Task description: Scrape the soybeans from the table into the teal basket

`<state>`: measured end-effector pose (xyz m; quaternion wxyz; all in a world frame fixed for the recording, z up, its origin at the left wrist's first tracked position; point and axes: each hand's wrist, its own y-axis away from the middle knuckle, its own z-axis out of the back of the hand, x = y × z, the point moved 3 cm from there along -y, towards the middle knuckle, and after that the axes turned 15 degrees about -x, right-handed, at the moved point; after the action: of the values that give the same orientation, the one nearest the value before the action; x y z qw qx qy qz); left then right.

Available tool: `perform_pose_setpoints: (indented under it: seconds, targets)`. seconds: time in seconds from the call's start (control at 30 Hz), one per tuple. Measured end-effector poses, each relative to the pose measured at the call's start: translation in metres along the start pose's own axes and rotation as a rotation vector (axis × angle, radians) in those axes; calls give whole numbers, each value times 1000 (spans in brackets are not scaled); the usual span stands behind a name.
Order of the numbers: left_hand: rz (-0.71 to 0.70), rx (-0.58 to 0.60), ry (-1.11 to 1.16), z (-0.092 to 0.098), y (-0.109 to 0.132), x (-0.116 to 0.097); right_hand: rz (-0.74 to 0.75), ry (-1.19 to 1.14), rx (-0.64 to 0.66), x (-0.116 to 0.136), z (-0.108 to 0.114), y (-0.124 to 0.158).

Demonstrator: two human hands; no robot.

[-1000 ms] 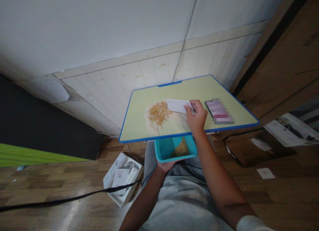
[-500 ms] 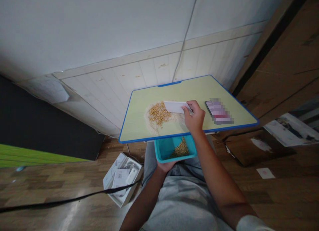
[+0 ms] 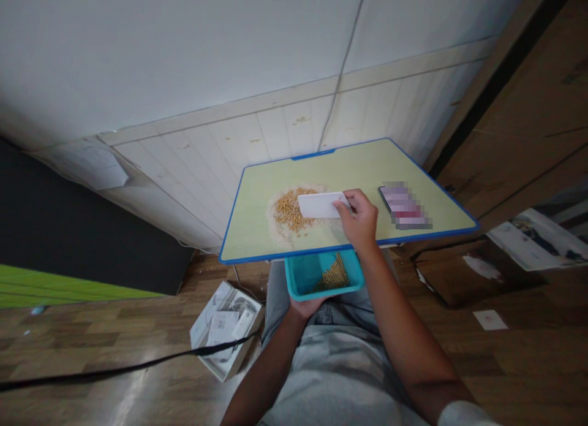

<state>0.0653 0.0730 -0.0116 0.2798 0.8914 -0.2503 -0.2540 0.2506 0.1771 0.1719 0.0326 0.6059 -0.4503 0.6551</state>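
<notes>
Between its thumb and fingers, my right hand pinches a white card over the table. The card's far end reaches the right side of a heap of yellow soybeans, and covers part of it. Pale grains like rice lie around and under the beans. Below the table's near edge, my left hand supports a turquoise plastic bin from underneath; its fingers are mostly hidden by the bin. Inside the bin, more soybeans are piled toward the right.
The small folding table has a blue rim and stands against the white wall. A phone lies at its right. On the floor at left is an open white box with papers; a cardboard box is at right.
My right hand has brought the card slightly nearer to me and a little left, turning its face more upward. My left hand and the bin look unmoved.
</notes>
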Motion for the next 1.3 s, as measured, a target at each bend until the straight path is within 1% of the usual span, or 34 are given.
perform_pose_setpoints:
  seconds: [0.13, 0.2, 0.37, 0.57, 0.73, 0.87, 0.97, 1.07, 1.2, 1.3]
  targets:
    - [-18, -69, 26, -1, 2, 0, -24, -14, -4, -1, 3, 1]
    - [-13, -82, 31, -3, 4, 0, -25, -13, 1, 0, 3, 1]
    - [-13, -55, 39, -11, 10, -3, -60, -35, 60, 2, 2, 5]
    - [-7, -78, 26, -15, 14, -4, -21, 26, -5, 2, 3, 6]
    - [-26, -89, 48, -21, 18, -4, -75, -13, 54, -4, 2, 9]
    - [-19, -83, 66, -26, 21, -5, -108, -57, 70, -5, 3, 11]
    - [-25, -74, 73, -27, 22, -6, -117, -49, 91, -5, 5, 11]
    - [-14, -85, 80, -25, 21, -5, -104, -8, 46, -6, 9, 10]
    - [-2, -145, 83, -23, 21, -5, -79, 13, -33, -5, 12, 10]
    - [0, -140, 72, -27, 24, -6, -74, 24, -24, -4, 12, 12]
